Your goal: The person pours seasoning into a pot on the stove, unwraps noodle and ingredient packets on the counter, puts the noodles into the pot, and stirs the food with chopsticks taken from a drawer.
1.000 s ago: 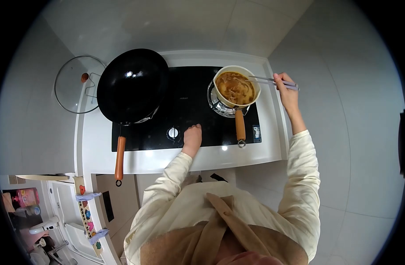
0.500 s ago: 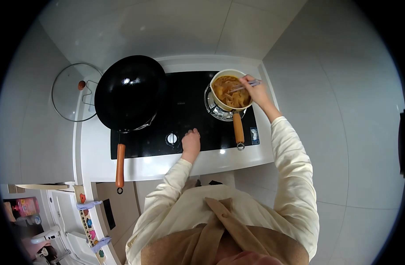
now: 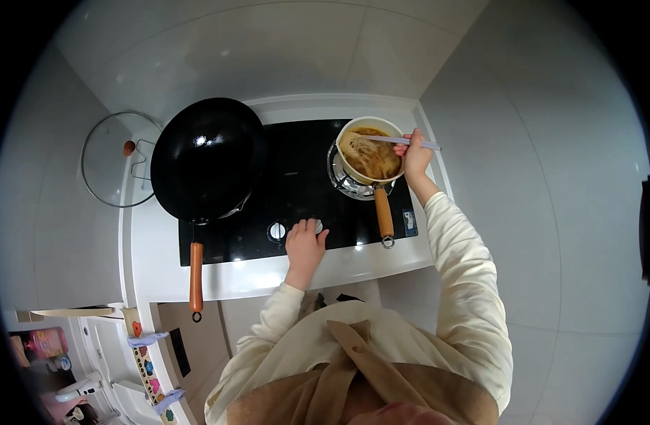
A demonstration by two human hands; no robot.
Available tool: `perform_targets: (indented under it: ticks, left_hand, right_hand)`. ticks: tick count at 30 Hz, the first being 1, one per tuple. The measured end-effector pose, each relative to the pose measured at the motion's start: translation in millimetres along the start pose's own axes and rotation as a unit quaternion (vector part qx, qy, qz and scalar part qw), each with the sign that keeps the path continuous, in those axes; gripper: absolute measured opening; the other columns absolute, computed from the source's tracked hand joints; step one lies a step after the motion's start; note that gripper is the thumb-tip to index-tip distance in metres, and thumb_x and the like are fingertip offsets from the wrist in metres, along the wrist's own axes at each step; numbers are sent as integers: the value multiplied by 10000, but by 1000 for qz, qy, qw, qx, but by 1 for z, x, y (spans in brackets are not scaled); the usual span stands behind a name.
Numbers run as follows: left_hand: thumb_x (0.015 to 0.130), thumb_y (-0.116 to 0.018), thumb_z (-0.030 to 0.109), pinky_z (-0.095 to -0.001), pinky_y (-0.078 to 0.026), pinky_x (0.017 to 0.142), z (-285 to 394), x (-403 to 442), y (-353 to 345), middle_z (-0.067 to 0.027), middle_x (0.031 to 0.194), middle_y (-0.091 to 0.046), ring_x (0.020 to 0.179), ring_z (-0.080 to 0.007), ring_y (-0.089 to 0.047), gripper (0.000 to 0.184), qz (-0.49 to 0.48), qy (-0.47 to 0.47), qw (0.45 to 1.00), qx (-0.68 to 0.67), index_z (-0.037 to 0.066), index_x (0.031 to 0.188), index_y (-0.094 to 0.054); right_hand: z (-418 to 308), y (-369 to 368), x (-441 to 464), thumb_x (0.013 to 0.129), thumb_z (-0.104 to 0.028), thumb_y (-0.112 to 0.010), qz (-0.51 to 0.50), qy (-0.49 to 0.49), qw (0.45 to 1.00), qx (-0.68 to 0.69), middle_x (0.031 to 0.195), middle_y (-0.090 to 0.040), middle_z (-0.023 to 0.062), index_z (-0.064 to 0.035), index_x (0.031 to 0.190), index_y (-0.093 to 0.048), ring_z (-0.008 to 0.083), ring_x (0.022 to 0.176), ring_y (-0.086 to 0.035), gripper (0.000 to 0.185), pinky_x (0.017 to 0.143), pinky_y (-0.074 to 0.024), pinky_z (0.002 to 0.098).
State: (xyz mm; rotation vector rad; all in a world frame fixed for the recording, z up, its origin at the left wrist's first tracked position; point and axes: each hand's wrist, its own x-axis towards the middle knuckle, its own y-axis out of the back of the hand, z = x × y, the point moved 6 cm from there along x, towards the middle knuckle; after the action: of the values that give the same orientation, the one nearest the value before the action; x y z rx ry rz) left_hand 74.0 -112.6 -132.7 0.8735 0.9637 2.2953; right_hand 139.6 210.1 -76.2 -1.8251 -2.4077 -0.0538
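Chopsticks (image 3: 417, 143) are gripped in my right hand (image 3: 416, 154), at the right rim of a cream pot (image 3: 394, 127). Their tips reach into brown broth with pale noodles (image 3: 371, 152). The pot stands on the right burner, its wooden handle (image 3: 384, 211) toward me. My left hand (image 3: 306, 244) rests by the front edge of the black cooktop (image 3: 289, 191), fingers apart, palm down. A right-hand knob (image 3: 318, 227) shows between its thumb and fingers; whether they touch it is unclear. Another knob (image 3: 276, 231) lies just left of the hand.
A black wok (image 3: 208, 159) sits on the left burner, its wooden handle (image 3: 196, 278) jutting over the counter's front edge. Beyond it a glass lid (image 3: 118, 166) leans at the left wall. A sink area with bottles (image 3: 49, 342) is at the lower left.
My left hand has opened from a curled pose and uncovered part of the knob. My right hand moved in to the pot from the right, then turned the chopsticks; the noodles have shifted left.
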Motion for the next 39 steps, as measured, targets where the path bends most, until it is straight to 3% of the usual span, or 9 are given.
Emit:
perform_targets:
  ticks: [7, 16, 22, 25, 26, 29, 30, 33, 39]
  left_hand:
    - [713, -679, 205, -337, -446, 682, -3, -7, 5, -72, 838, -563, 788, -250, -555, 288, -14, -8, 999, -37, 52, 936, -580]
    - [729, -675, 159, -343, -453, 675, 3, -15, 3, -63, 787, -565, 758, -246, -558, 212, -40, -21, 995, -89, 51, 887, -583]
    - [727, -675, 152, -342, -454, 673, 11, -20, -1, -63, 782, -572, 760, -246, -562, 214, -57, -31, 993, -102, 52, 893, -585]
    - [727, -673, 152, -345, -453, 681, 12, -23, -4, -64, 785, -576, 765, -248, -564, 217, -69, -34, 991, -106, 55, 900, -585]
    - [727, -672, 152, -347, -452, 685, 12, -24, -4, -64, 786, -577, 766, -249, -564, 218, -72, -35, 991, -109, 57, 902, -585]
    - [730, -669, 152, -348, -448, 697, 10, -27, -3, -64, 788, -579, 766, -247, -564, 216, -79, -36, 991, -104, 59, 906, -587]
    - [731, -667, 151, -349, -447, 699, 9, -28, -1, -64, 789, -579, 766, -248, -564, 214, -76, -34, 991, -101, 58, 907, -588]
    - [734, -663, 150, -348, -443, 701, 3, -30, 3, -65, 790, -580, 767, -249, -564, 209, -72, -22, 993, -94, 55, 905, -590]
    - [741, -658, 151, -345, -438, 688, -7, -31, 9, -61, 781, -574, 760, -244, -561, 194, -65, -5, 994, -85, 51, 894, -593]
  right_hand:
    - [-2, 19, -4, 939, -303, -416, -26, -75, 997, -17, 594, -574, 111, 39, 797, -540, 157, 449, -558, 391, 427, -468, 239]
    - [-34, 40, -20, 933, -337, -446, -150, -30, 980, -124, 574, -564, 72, 10, 769, -547, 108, 442, -538, 396, 407, -433, 221]
    - [-32, 27, -41, 929, -275, -465, -216, -23, 968, -121, 542, -545, 45, -2, 755, -560, 99, 436, -523, 337, 393, -404, 219]
    - [-23, 5, -53, 922, -270, -485, -282, 27, 947, -152, 545, -540, 25, -12, 752, -564, 78, 482, -530, 319, 403, -386, 238]
    - [-25, 3, -56, 885, -217, -551, -279, 61, 941, -183, 552, -532, 36, -26, 708, -539, 120, 479, -534, 260, 420, -398, 274]
    - [-69, -9, -89, 835, -162, -614, -292, 450, 784, -314, 570, -517, 67, -41, 658, -497, 194, 469, -531, 243, 434, -419, 300]
    - [-73, -12, -98, 784, -116, -656, -300, 485, 753, -327, 585, -498, 80, -57, 631, -460, 239, 481, -526, 255, 441, -430, 319]
    - [-66, -5, -103, 772, -103, -660, -285, 530, 714, -359, 576, -495, 70, -61, 626, -455, 222, 477, -535, 255, 427, -420, 316]
    - [-64, 18, -95, 749, -77, -670, -228, 545, 710, -382, 575, -494, 64, -63, 624, -454, 214, 468, -528, 249, 422, -415, 313]
